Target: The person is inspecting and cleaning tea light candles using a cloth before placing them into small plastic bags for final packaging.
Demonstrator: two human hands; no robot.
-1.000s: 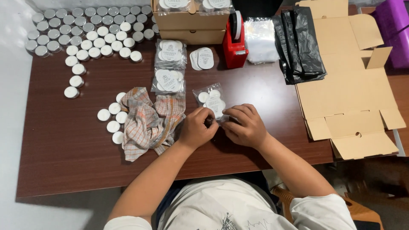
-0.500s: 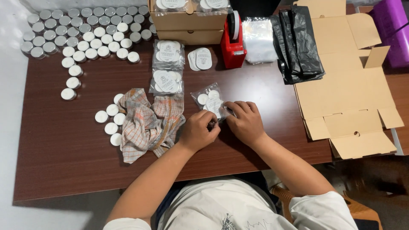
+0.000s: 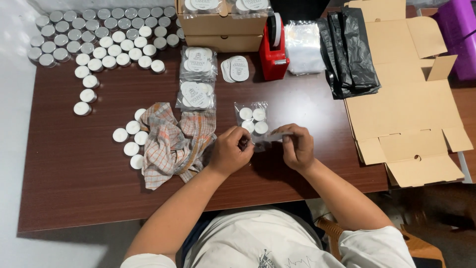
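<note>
Dark brown wooden desk point(image 3: 89, 198) is filling the view, pale floor showing along its 9 o'clock edge. Left hand point(image 3: 229, 150) and right hand point(image 3: 296, 145) are pinching the open end of a small clear bag point(image 3: 253, 121) holding four white tealight candles, lying near the desk's front edge, just at 12 o'clock of the hands. Checked cloth point(image 3: 176, 141) is lying at 9 o'clock of the left hand, loose tealights point(image 3: 130, 140) beside it. Rows of tealights point(image 3: 99, 37) are sitting at 10 o'clock. Filled bags point(image 3: 197, 77), round labels point(image 3: 236, 68), red tape dispenser point(image 3: 272, 49), cardboard box point(image 3: 225, 27) at 12 o'clock. Black bags point(image 3: 349, 49) and flattened cardboard point(image 3: 406, 99) at 2 o'clock.
</note>
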